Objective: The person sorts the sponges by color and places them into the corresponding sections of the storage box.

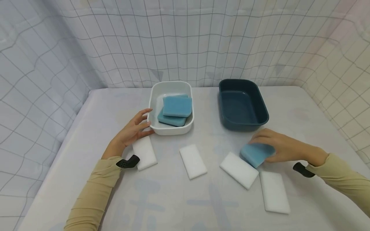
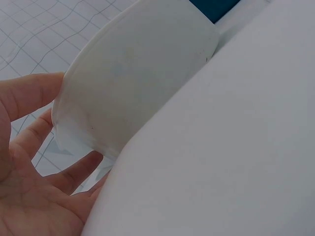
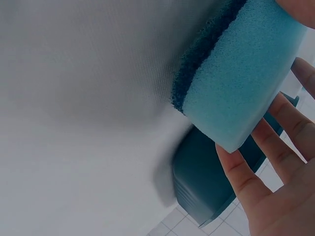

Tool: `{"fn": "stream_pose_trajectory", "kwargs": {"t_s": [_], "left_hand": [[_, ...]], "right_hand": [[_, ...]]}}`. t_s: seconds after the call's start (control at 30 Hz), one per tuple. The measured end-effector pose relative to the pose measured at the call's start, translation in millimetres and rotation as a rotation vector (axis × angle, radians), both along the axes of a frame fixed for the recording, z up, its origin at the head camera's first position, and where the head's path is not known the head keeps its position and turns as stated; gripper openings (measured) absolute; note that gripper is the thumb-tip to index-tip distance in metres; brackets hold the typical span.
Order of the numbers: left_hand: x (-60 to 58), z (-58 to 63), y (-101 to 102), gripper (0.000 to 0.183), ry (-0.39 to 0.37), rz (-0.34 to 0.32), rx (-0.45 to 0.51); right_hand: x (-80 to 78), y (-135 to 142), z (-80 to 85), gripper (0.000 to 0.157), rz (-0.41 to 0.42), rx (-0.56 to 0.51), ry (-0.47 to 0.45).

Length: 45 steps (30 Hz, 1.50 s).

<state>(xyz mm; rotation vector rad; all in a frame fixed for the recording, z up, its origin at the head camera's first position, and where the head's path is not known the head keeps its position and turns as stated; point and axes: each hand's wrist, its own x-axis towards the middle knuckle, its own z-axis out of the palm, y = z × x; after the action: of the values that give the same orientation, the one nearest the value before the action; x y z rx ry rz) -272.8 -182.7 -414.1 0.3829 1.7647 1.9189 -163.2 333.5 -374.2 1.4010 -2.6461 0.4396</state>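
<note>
Your left sleeve [image 1: 89, 195] runs up by the table's [image 1: 170, 186] left edge, and at the end of it your left hand [image 1: 134, 130] spreads loosely round the white tub's [image 1: 170, 131] near-left corner, fingertips touching, no real grip. Careful: one stray push and that tub could skid or swivel. The black clip [image 1: 128, 161] at that wrist sits right by a white pad [image 1: 146, 154], so a low pull-back might drag it.

Over to the right side! Your right hand [image 1: 280, 146] pinches a blue sponge [image 1: 255, 154] between thumb and fingers, tilted, dark scrubbing side towards the table, just short of the navy tub's [image 1: 242, 127] near-right corner. Soft foam, so squeeze unevenly and it may twist free. Its low edge is right by a second white pad [image 1: 239, 170]; touching or not, I can't tell, but a low sweep could shunt it. Those knuckles crowd the navy tub, too: swing forward and you'd likely bump it towards the far edge.

And watch the sponge pile [image 1: 177, 106] in the white tub, right up against the right-hand rim: anything dropped carelessly there could slide over.
</note>
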Motion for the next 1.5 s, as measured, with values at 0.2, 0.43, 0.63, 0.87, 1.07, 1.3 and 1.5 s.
{"fn": "stream_pose_trajectory", "kwargs": {"t_s": [0.2, 0.43, 0.63, 0.87, 1.07, 1.3, 1.5], "left_hand": [[-0.3, 0.7, -1.4, 0.054, -0.004, 0.006, -0.005], [-0.6, 0.3, -0.1, 0.053, -0.002, 0.009, -0.013], [-1.5, -0.7, 0.5, 0.053, -0.009, 0.010, -0.007], [0.2, 1.3, 2.2, 0.052, -0.020, 0.015, -0.006], [0.9, 0.9, 1.1, 0.052, -0.023, 0.017, 0.002], [1.3, 1.0, 2.0, 0.052, -0.012, 0.017, -0.001], [3.1, 2.1, 2.7, 0.053, -0.013, 0.025, -0.007]], "right_hand": [[1.0, 0.6, 4.6, 0.070, -0.026, 0.001, 0.005], [2.8, -0.8, 10.6, 0.070, -0.042, 0.009, -0.013], [-0.1, -9.7, 11.7, 0.069, -0.048, 0.038, -0.021], [-2.5, -22.1, 13.2, 0.067, -0.075, 0.088, -0.018], [-5.0, -34.3, 16.2, 0.064, -0.089, 0.100, -0.027], [-13.5, -50.7, 17.4, 0.063, -0.049, 0.092, -0.018], [-26.6, -70.9, 20.0, 0.061, -0.013, 0.082, 0.023]]}}
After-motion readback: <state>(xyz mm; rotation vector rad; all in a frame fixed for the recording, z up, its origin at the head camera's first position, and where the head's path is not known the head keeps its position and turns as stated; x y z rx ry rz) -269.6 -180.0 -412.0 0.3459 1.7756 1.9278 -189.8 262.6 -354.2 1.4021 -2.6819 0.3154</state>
